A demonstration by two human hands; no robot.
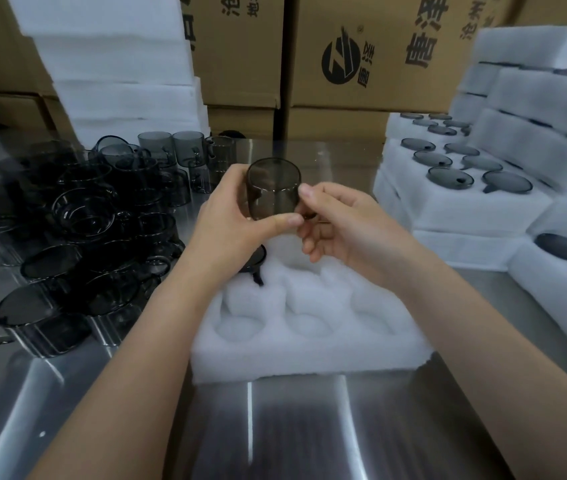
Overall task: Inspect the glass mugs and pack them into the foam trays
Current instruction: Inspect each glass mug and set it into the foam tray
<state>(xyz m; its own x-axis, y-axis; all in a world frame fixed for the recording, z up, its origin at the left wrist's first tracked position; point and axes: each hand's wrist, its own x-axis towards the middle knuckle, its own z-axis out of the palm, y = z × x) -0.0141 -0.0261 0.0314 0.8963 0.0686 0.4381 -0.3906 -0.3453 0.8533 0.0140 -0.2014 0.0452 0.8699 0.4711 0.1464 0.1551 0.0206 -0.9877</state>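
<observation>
Nearest, on the steel table [292,427], the foam tray [310,355] shows one seated mug [252,259] at its far-left pocket and the others bare, so this tray looks barely started. Above it a smoky-grey, clear glass mug [272,192] is held up, seemingly base-up: left hand [230,220] curls round its wall, right hand [341,223] pinches the handle side. Farther out, a heap of loose mugs [77,237] waits left; filled trays [465,211] stack right.
</observation>
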